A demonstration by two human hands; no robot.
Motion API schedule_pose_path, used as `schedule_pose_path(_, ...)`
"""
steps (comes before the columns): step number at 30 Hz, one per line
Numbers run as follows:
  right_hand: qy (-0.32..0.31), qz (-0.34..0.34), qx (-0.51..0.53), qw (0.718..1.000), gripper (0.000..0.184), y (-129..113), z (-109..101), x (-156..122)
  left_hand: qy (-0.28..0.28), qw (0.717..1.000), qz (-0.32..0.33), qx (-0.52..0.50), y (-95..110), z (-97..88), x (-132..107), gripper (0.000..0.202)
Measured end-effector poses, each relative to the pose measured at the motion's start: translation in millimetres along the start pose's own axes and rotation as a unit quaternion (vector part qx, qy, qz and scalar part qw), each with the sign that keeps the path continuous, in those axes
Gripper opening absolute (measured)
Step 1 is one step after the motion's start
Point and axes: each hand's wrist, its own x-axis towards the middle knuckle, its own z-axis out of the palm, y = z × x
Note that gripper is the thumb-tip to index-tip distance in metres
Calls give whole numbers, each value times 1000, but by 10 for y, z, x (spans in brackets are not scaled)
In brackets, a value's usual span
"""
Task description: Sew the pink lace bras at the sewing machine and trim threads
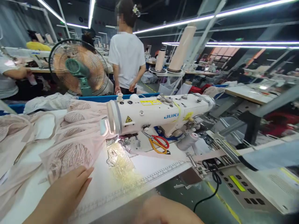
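At the lower left, my left hand (67, 183) is at the near edge of a pale pink lace bra cup piece (74, 155), fingers close together on the fabric. More lace cups (74, 117) lie in a row behind it, joined by sheer fabric that runs toward the needle end of a white JUKI sewing machine (144, 112). My right hand (161, 208) is low in the middle, in front of the table edge, smeared by motion; its fingers cannot be made out. Between the hands, a clear plastic piece with yellowish material (121, 165) lies on the white tabletop (100, 186).
Scissors with red and orange handles (160, 143) lie on the machine bed beside a grey thread spool (188, 140). A ruler strip (163, 171) follows the table's front edge. A control box (243, 186) sits at right. Beyond are a fan (78, 67), a standing person (127, 59) and thread cones (183, 48).
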Motion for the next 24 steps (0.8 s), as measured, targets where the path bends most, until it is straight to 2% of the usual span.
schedule_pose_path(1,0,57,-1,998,39,70,69,-135,-5,999,-24,-35,8,19,-233,31)
schedule_pose_path(2,31,139,-28,989,37,157,137,-225,-11,996,-48,-74,37,51,-447,30)
schedule_pose_path(4,103,298,-115,942,30,359,274,-271,-39,983,-82,-158,167,133,-781,26)
schedule_pose_path(5,120,330,-147,925,30,459,340,-238,-61,974,-91,-196,263,173,-890,25)
schedule_pose_path(7,131,341,-188,912,31,627,458,-108,-115,957,-94,-249,481,238,-993,27)
schedule_pose_path(10,122,336,-220,908,28,781,571,105,-201,940,-93,-258,749,317,-974,29)
schedule_pose_path(13,136,339,-237,900,29,852,604,216,-236,940,-96,-227,843,430,-941,30)
schedule_pose_path(18,173,342,-233,894,33,991,608,246,-213,944,-111,-225,759,710,-1001,37)
schedule_pose_path(24,210,345,-244,881,34,1110,552,258,-144,958,-106,-225,659,1128,-1101,50)
